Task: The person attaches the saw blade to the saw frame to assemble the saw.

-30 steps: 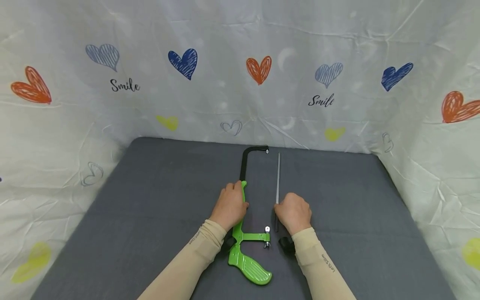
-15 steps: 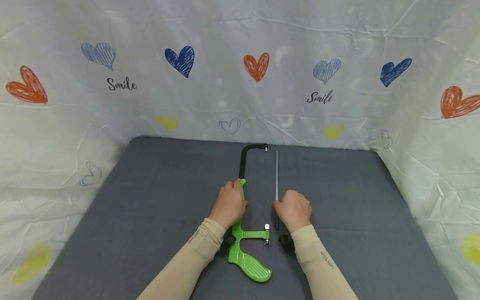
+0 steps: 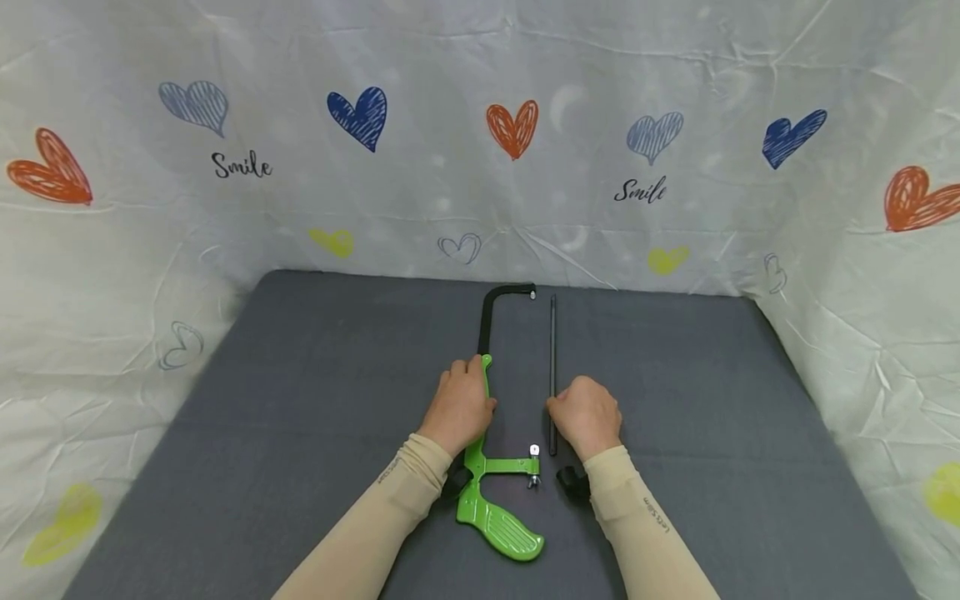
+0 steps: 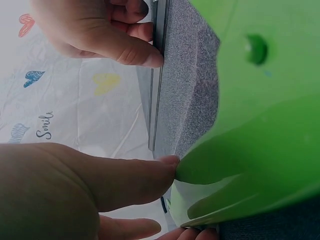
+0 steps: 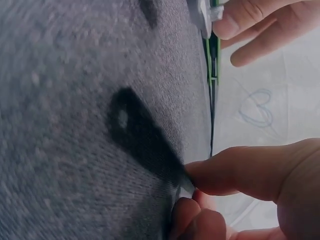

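Note:
A hacksaw frame (image 3: 501, 533) with a green handle and a black, bent far arm lies lengthwise on the table. Fingers and thumb of my left hand (image 3: 456, 408) hold its green spine from the left side. To the right of the frame, and apart from it, runs a thin dark hacksaw blade (image 3: 553, 346), roughly parallel to the frame's open side. My right hand (image 3: 587, 415) pinches that blade between thumb and curled fingers. Close up in the right wrist view, the blade's near end (image 5: 127, 117) shows a hole. At the frame's near post sits a wing nut (image 3: 534, 481).
The grey cloth-covered table (image 3: 337, 375) stretches out on both sides of the hands. White fabric (image 3: 420, 183) printed with hearts stands behind it and at both sides. Dark wrist-camera mounts (image 3: 573, 485) sit under the wrists.
Blade and frame stay almost in place under both hands. The blade's far part has turned from shiny to dark. The whole scene shifts slightly with the head.

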A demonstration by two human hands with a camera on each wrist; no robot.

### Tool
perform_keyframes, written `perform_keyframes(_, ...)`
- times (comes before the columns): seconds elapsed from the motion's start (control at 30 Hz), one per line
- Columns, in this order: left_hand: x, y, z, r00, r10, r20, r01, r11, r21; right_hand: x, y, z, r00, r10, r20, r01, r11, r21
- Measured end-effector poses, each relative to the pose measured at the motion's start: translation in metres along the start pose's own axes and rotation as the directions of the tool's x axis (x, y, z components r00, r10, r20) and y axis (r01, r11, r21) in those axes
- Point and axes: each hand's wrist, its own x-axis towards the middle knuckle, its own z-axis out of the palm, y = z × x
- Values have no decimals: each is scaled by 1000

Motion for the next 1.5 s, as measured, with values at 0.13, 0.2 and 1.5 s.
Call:
perform_keyframes(0.13,0,-1,-1,1000,14,-9,-14,1000,14,2,-1,2,1000,-20,-16,21,999,29)
perform_keyframes(0.2,0,-1,-2,1000,17,-10,-16,1000,19,2,-1,2,999,-27,-19,28,999,46)
perform_keyframes(1.5,-4,1,-4,1000,4,0,-4,1000,14,13,2,-1,962,-84,259,-19,929,369)
